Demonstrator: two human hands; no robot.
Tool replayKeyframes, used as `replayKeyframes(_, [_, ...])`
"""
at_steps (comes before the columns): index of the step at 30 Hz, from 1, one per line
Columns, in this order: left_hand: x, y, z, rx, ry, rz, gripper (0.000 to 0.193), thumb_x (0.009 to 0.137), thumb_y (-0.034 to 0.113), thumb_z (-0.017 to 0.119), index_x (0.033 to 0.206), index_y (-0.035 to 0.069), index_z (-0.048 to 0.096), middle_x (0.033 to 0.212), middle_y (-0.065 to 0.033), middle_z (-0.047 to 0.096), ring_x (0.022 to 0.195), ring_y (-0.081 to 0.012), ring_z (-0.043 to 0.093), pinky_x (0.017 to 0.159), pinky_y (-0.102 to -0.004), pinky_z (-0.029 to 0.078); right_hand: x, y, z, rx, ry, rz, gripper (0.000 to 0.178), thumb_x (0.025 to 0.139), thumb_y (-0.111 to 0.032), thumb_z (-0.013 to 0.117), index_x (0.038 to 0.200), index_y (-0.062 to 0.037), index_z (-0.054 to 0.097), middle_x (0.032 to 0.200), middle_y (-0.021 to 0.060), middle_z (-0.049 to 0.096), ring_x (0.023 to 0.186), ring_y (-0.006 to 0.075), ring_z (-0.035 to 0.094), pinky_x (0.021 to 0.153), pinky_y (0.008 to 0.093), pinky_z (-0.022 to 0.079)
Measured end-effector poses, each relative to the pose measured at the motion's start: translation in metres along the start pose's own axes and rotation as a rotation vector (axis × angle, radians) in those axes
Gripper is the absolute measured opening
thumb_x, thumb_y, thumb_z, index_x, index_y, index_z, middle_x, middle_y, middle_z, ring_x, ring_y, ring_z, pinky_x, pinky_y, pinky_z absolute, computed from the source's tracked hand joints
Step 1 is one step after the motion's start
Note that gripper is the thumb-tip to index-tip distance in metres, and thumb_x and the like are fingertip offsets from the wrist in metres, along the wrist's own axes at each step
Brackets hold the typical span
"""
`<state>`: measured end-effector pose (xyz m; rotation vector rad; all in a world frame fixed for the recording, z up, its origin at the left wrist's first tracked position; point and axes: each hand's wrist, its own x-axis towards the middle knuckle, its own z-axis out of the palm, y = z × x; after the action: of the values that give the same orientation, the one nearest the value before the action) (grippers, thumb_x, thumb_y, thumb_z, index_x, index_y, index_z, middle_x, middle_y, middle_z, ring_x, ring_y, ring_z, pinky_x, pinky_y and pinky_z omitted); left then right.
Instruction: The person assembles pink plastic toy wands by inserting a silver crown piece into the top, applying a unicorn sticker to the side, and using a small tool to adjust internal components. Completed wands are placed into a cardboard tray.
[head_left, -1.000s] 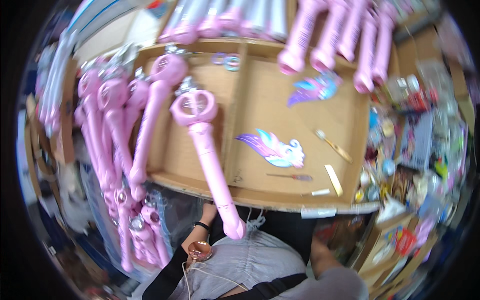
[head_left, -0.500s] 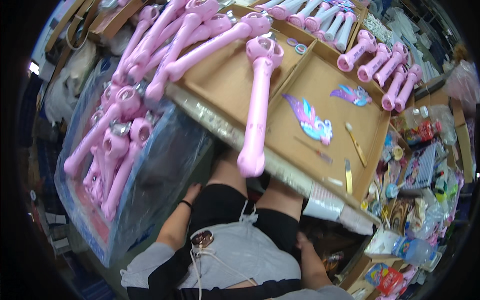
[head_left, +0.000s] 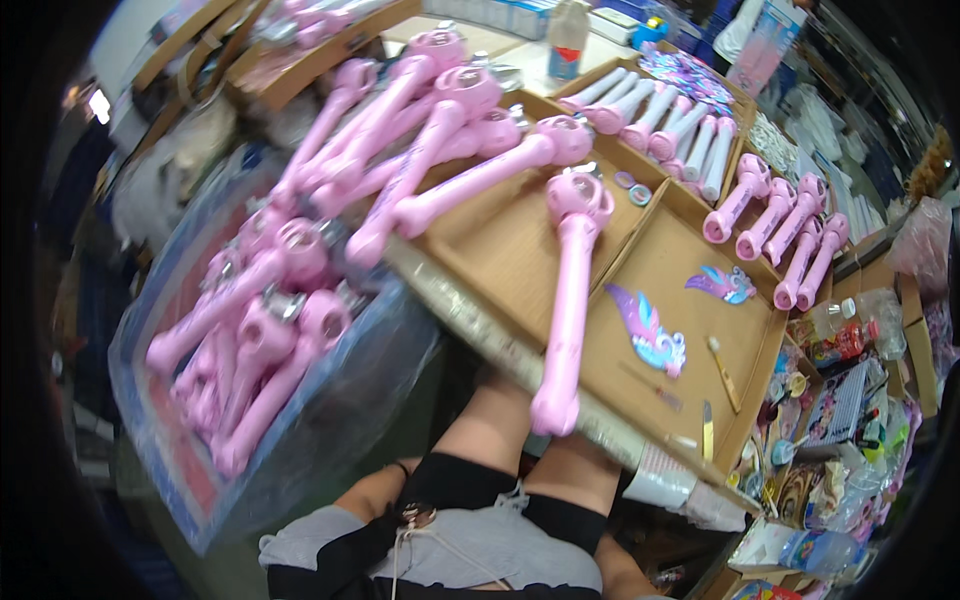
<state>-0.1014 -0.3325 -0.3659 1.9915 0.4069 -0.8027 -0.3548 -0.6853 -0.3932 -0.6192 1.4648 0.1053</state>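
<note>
My left hand [head_left: 411, 463] hangs low beside my left thigh, mostly hidden past the dark wristband; its fingers do not show. On the other side, my right forearm [head_left: 622, 572] goes down by my right thigh, and the hand there is too hidden to read. Neither hand touches the things on the table. Before me a pink toy wand [head_left: 572, 310] lies across the cardboard tray [head_left: 490, 225], its handle end jutting past the near edge. Right of it are a purple-blue wing piece [head_left: 650, 335], a smaller wing piece [head_left: 722, 284], a brush [head_left: 724, 375] and a yellow-handled cutter knife [head_left: 707, 432].
More pink wands [head_left: 440, 130] are heaped at the tray's left. A plastic-lined blue crate [head_left: 330, 400] of wands stands left of my legs. Short pink handles [head_left: 795, 215] and white handles [head_left: 690, 135] lie at the far right. Bottles and clutter [head_left: 850, 400] crowd the right side.
The view has tilted up, so the tray, wands and crate sit lower in the picture and more of the far table shows. My hands show less. No object appears moved.
</note>
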Motion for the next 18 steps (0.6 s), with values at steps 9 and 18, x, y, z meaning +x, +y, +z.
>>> replayKeyframes(9, [0.016, 0.044, -0.020, 0.085, 0.047, -0.091, 0.043, 0.083, 0.035, 0.059, 0.108, 0.000, 0.061, 0.100, -0.0137, 0.065, 0.092, -0.0207, 0.059, 0.079, -0.0353, 0.046, -0.010, -0.036, 0.033, 0.116, 0.124, 0.058, 0.037, 0.087, -0.029, 0.053, 0.104, 0.0027, 0.059, 0.095, 0.0202, 0.064, 0.089, 0.0297, 0.061, 0.079, 0.0375, 0.047])
replayKeyframes(18, [0.065, 0.019, -0.042, 0.094, -0.038, -0.133, 0.043, 0.083, 0.034, 0.060, 0.109, 0.000, 0.061, 0.101, -0.0132, 0.065, 0.093, -0.0204, 0.058, 0.081, -0.0351, 0.045, -0.030, -0.028, 0.013, 0.041, 0.134, -0.282, 0.037, 0.086, -0.030, 0.056, 0.098, 0.0044, 0.062, 0.089, 0.0219, 0.064, 0.085, 0.0299, 0.062, 0.076, 0.0368, 0.047])
